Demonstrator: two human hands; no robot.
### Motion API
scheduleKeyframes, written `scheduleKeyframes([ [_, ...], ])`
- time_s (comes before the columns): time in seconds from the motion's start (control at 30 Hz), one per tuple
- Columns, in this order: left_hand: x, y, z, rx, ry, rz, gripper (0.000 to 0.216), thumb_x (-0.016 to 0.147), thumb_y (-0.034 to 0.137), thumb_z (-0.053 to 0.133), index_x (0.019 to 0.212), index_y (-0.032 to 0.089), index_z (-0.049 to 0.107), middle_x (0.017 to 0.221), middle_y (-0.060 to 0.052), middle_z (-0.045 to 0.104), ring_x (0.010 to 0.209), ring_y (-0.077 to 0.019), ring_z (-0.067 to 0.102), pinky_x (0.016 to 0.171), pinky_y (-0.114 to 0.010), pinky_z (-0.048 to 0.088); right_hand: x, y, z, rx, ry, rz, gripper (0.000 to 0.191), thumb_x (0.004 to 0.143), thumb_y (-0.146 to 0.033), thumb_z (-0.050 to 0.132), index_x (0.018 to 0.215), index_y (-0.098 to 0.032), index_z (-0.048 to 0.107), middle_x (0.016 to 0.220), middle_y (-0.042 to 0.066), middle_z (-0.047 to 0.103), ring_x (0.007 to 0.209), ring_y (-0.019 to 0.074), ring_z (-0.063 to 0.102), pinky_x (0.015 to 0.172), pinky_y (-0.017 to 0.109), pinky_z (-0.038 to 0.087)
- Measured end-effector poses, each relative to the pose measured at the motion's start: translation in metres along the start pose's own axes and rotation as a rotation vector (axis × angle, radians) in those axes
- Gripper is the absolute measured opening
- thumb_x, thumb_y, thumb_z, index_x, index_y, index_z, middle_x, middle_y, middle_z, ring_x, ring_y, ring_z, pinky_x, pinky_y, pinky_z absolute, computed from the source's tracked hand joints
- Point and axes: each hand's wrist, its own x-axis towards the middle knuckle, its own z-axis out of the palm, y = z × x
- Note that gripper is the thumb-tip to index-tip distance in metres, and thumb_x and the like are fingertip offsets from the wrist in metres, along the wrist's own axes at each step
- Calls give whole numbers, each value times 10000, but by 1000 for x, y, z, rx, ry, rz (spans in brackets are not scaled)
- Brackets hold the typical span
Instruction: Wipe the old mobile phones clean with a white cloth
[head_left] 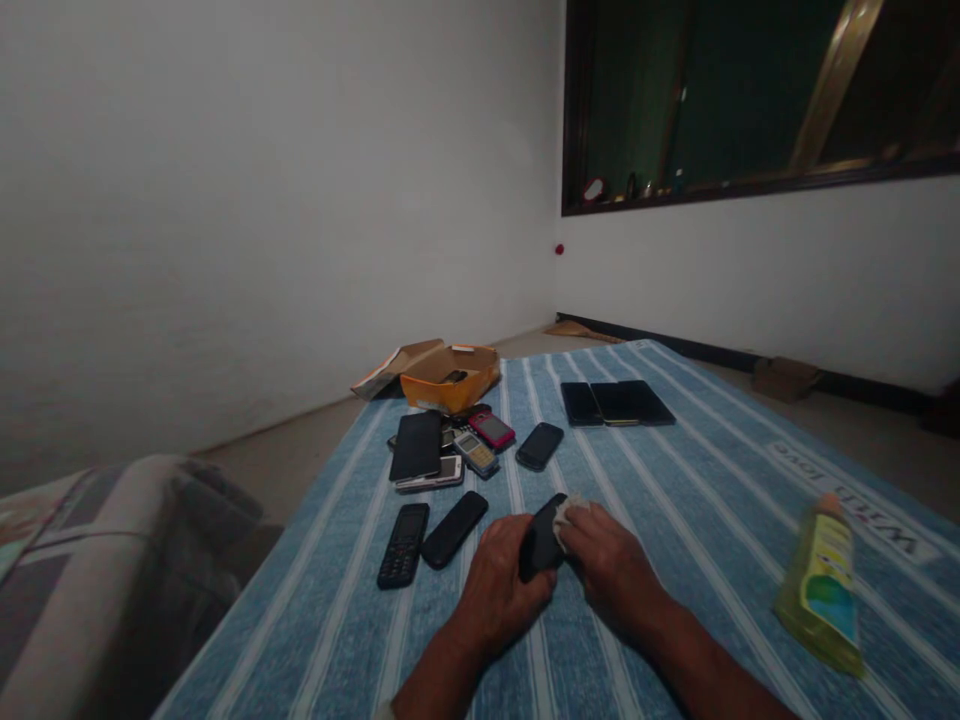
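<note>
My left hand [504,568] grips a black mobile phone [541,540] by its lower end, just above the striped cloth. Pinched in my right hand [609,552] is a crumpled whitish cloth or tissue [568,515], pressed against the phone's upper right side. Left of my hands lie a black keypad phone [403,545] and another dark phone [454,529]. Beyond them is a pile of phones, with a black one [416,447], a grey keypad one [476,453] and a pink one [492,429]. A dark phone [539,446] rests apart, right of the pile.
The blue striped cloth [675,560] covers the surface. An orange open box [450,385] stands at the far end, a phone inside. Dark flat devices [616,402] lie far right. A yellow liquid bottle [823,590] is at the right. Grey bedding [127,570] borders the left.
</note>
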Motion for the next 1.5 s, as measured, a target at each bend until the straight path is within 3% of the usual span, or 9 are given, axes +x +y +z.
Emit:
scheduleKeyframes([
  [0.27,-1,-6,2,7,9,-14,501,651,149,607,1151,163,579,1102,-115,654,1035,-283,601,936,-460,486,1,18,4,-122,-47,128,362,826,35,487,1048,-177,678,1031,92,672,982,239,573,855,339,503],
  [0.53,2,-12,2,-91,34,-61,715,601,116,610,1311,150,527,1203,-143,644,1115,-303,615,1002,-488,476,1,29,-5,-157,-89,243,337,844,-11,476,1009,-199,702,1012,96,679,945,240,577,821,335,492],
  [0.73,0,-15,2,-115,54,-15,703,624,138,613,1322,143,532,1282,-159,626,1183,-310,596,1045,-490,453,-2,35,-6,-125,-66,254,357,847,-23,463,1029,-206,709,990,86,682,924,223,584,834,333,487],
  [0.93,3,-10,-2,-247,76,-132,699,614,171,668,1301,123,553,1255,-154,646,1157,-312,613,1040,-487,455,-1,36,-10,-92,-76,296,412,825,-1,446,1076,-202,704,1047,93,687,935,221,592,843,324,484],
  [1.07,7,-6,-7,-435,128,-269,679,590,205,735,1249,114,596,1220,-145,671,1159,-320,615,1061,-484,433,0,32,-11,88,-32,376,384,797,-12,452,990,-195,728,1007,102,685,937,233,587,854,346,472],
  [1.23,8,-8,-7,-657,159,-332,711,550,208,798,1232,131,610,1211,-140,683,1182,-329,604,1081,-487,410,6,25,-16,524,83,537,327,692,-57,495,826,-218,746,936,66,699,929,219,589,916,367,437],
  [1.33,7,-9,-2,-742,113,-318,758,538,181,806,1262,127,586,1229,-149,676,1187,-324,603,1083,-475,409,11,23,-22,700,101,633,265,693,-138,498,753,-209,747,825,46,694,817,200,610,817,339,459],
  [1.5,7,-6,4,-912,105,-326,757,501,166,838,1224,131,615,1206,-145,688,1168,-332,615,1079,-472,413,14,22,-25,978,136,881,281,697,-257,527,819,-145,755,692,44,687,643,174,612,618,287,459],
])
